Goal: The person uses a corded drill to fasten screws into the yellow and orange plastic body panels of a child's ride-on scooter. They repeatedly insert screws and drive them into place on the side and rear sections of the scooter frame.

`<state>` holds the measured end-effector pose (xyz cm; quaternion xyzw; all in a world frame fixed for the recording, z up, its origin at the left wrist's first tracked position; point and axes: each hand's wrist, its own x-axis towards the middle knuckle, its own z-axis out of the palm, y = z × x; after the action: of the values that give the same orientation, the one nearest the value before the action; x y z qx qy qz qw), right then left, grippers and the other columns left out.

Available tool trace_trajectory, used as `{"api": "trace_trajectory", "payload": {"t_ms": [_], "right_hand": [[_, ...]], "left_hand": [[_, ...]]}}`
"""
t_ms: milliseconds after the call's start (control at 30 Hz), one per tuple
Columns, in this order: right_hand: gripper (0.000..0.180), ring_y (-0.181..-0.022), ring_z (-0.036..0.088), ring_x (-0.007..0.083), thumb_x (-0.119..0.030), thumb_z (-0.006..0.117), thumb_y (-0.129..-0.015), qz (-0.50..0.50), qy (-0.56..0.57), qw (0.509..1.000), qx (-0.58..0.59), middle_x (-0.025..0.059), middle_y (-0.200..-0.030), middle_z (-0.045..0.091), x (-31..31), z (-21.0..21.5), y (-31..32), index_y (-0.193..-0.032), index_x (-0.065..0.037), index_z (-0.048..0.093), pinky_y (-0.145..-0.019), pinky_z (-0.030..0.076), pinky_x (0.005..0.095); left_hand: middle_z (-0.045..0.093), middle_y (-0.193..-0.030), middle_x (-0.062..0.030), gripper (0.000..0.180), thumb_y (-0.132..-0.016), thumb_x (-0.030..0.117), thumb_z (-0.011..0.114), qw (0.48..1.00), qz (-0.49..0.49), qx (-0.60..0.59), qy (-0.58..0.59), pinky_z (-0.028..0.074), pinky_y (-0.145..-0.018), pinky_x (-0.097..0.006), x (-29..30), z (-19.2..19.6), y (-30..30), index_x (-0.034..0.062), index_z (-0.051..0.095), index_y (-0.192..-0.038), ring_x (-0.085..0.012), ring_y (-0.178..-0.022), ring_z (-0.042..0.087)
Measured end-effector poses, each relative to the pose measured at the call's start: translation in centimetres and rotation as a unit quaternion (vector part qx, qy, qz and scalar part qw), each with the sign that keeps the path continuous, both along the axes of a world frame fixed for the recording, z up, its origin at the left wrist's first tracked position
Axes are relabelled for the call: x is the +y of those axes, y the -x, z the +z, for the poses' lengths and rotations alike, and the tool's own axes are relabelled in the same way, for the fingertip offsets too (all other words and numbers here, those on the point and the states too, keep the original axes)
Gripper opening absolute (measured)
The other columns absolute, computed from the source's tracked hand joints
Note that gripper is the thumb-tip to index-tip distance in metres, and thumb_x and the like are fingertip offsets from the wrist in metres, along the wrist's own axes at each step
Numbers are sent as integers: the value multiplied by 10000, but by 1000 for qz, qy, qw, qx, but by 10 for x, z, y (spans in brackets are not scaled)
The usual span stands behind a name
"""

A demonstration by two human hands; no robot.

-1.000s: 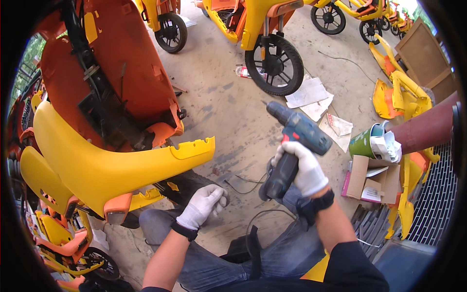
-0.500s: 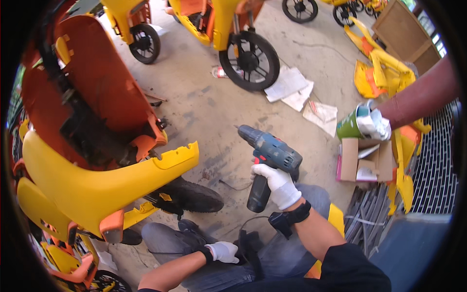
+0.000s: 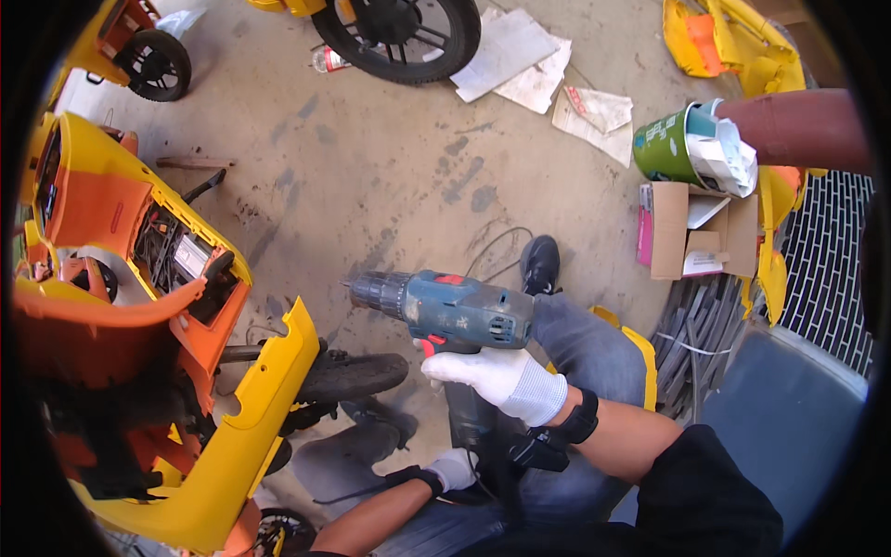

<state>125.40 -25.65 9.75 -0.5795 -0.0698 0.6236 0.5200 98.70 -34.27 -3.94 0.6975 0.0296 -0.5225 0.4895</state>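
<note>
A cordless drill [image 3: 464, 308], blue-grey with red parts, is in my right hand [image 3: 492, 376], which wears a white glove and is wrapped round its handle. The drill's tip points left, toward a yellow and orange scooter. My left hand [image 3: 452, 470], also gloved, lies low near my lap, below the drill. It looks closed, its fingers mostly hidden behind dark straps and the drill's base; what it holds, if anything, does not show. Left of the drill are the scooter's black tyre [image 3: 357, 379] and yellow body panel [image 3: 269, 390].
An opened cardboard box [image 3: 668, 232] and a green tub [image 3: 666, 148] stuffed with white paper stand at right. Paper sheets [image 3: 510, 58] lie near another scooter's wheel [image 3: 399, 32]. Bundled grey strips [image 3: 682, 357] lie beside a blue-grey surface [image 3: 780, 418]. Yellow panels [image 3: 742, 46] are at far right.
My view has shifted, so the scooter at left shows from another angle. The drill is now lower and further left in view, more level, still in my right hand.
</note>
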Motion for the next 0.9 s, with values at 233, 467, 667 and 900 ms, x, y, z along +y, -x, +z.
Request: {"api": "trace_trajectory", "payload": {"t_ms": [233, 467, 667, 900], "right_hand": [[262, -786, 634, 129, -176, 665, -907, -146, 59, 966, 206, 32, -863, 662, -33, -7, -70, -1117, -23, 634, -754, 506, 283], [370, -776, 649, 186, -115, 611, -915, -323, 35, 865, 383, 72, -829, 648, -49, -25, -166, -1251, 16, 531, -801, 538, 348], [347, -779, 625, 210, -133, 588, -924, -410, 15, 800, 439, 76, -834, 629, -61, -35, -206, -1248, -35, 509, -818, 527, 409], [336, -759, 556, 176, -155, 610, -914, -409, -31, 833, 372, 32, -806, 571, -52, -44, -237, -1219, -65, 503, -806, 489, 412]], "left_hand": [[669, -988, -169, 241, -893, 279, 568, 962, 258, 32, -80, 507, -814, -454, -28, 10, -20, 100, 636, -1039, -366, -929, 625], [624, -975, -129, 198, -933, 227, 566, 945, 297, 2, -135, 467, -842, -409, 41, 45, -158, 81, 597, -1064, -280, -907, 577], [698, -845, -184, 232, -841, 302, 648, 962, 204, -110, -148, 547, -708, -444, 89, 36, -261, 96, 670, -944, -375, -800, 683], [648, -919, -174, 156, -849, 233, 627, 952, 215, -46, -211, 521, -774, -462, 121, 95, -343, 96, 656, -919, -390, -869, 642]]}}
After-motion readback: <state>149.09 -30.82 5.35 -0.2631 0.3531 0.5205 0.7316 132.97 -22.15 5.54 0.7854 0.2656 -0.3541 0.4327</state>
